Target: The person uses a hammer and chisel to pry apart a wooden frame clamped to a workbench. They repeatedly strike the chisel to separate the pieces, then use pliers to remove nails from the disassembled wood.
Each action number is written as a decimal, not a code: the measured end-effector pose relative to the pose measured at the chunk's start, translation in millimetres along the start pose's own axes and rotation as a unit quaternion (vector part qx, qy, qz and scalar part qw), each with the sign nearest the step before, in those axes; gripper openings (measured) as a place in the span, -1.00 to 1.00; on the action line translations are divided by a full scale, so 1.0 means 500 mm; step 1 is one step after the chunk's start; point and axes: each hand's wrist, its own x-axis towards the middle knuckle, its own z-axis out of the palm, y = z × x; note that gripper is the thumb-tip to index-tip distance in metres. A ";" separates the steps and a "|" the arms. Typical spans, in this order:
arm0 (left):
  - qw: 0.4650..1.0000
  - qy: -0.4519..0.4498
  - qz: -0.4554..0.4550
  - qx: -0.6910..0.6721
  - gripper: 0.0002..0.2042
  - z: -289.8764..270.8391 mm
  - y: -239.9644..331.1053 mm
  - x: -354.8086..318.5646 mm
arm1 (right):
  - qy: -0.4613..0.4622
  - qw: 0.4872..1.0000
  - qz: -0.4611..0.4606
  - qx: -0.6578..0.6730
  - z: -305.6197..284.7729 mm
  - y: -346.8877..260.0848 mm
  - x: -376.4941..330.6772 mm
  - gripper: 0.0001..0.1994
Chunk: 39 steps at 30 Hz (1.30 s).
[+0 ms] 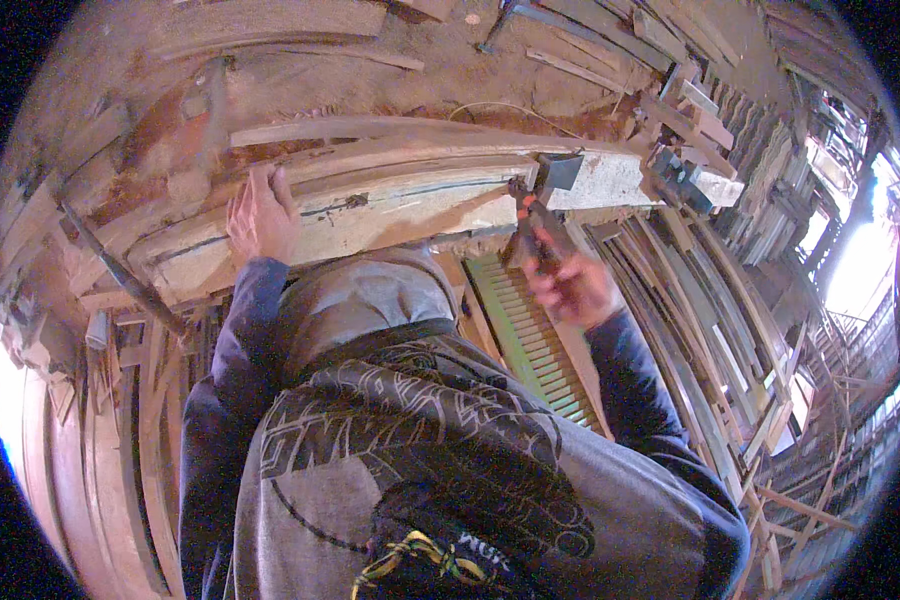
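A long pale wooden beam [410,217] with a dark line along its face lies across in front of me. Near its left part my left hand [262,218] rests flat on the wood, fingers stretched out and holding nothing. My right hand [573,285], smeared by motion, is closed round a tool that looks like a hammer [532,222], with a black and orange handle. Its dark head is at the beam's near edge, beside a flat dark metal piece [560,171] on the beam. Blur hides whether the two touch.
A dark bar [120,265] slants across the beam's left end. At its right end sits a metal clamp-like fitting [675,172]. Below my right hand is a green slatted piece [530,335]. Stacked planks [695,330] fill the right; boards [100,450] stand at lower left.
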 end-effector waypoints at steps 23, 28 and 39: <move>0.733 -0.107 -0.072 -0.668 -0.79 -0.150 -0.005 -0.180 | -0.100 0.577 -0.222 -0.780 0.177 0.196 0.084 -0.40; 0.735 -0.037 -0.102 -0.670 -0.80 -0.150 -0.082 -0.255 | -0.188 0.461 -0.249 -0.831 0.251 0.205 0.104 -0.36; 0.702 0.099 -0.196 -0.678 -0.86 -0.149 -0.245 -0.383 | -0.261 0.554 -0.026 -0.790 0.464 0.294 0.121 -0.26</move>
